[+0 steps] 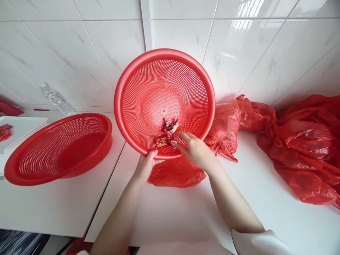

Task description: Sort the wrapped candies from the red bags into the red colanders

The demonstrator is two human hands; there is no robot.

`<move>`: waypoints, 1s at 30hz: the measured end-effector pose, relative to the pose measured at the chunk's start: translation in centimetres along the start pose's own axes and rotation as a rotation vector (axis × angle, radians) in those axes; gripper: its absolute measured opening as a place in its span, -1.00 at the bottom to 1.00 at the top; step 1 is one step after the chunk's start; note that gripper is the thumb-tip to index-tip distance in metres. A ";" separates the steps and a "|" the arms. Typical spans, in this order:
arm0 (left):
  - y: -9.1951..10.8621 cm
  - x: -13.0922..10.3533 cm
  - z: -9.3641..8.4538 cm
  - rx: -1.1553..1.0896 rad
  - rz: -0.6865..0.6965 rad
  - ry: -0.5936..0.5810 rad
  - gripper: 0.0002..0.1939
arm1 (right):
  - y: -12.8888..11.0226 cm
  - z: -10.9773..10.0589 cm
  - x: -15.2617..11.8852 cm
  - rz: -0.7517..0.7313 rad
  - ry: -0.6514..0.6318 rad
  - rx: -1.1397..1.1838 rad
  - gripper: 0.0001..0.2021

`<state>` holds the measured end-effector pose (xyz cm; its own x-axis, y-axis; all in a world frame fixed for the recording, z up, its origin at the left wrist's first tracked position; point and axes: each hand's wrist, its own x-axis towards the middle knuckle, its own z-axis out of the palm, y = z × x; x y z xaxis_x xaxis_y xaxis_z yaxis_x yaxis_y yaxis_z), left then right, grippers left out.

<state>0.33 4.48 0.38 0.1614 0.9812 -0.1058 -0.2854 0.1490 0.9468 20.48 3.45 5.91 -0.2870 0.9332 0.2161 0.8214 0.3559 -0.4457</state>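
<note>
L hand [146,164] is gripping basket [120,78] by near rim; R hand [196,147] is touching pkts [158,140] in basket's near half, can't tell if grasping. Pkts are looking light, slippery, prob. best pinched at edges.

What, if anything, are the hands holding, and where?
The left hand grips the tilted red basket by its near rim; whether the right hand holds a packet cannot be told.

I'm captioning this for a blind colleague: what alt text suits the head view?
A person's left hand holds a tilted red perforated basket by its near rim while the right hand reaches in to small red wrapped packets. Red plastic bags lie right, a second red basket left.
</note>
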 end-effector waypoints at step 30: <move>-3.3 2.2 -1.8 -0.032 -0.002 0.085 -0.51 | 4.7 2.2 2.8 0.103 -0.064 1.213 -0.72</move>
<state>-0.05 6.38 -3.48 0.0811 0.9877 -0.1340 -0.3153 0.1530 0.9366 22.45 7.81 2.52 -0.2992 0.9485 0.1042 -0.1417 0.0638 -0.9878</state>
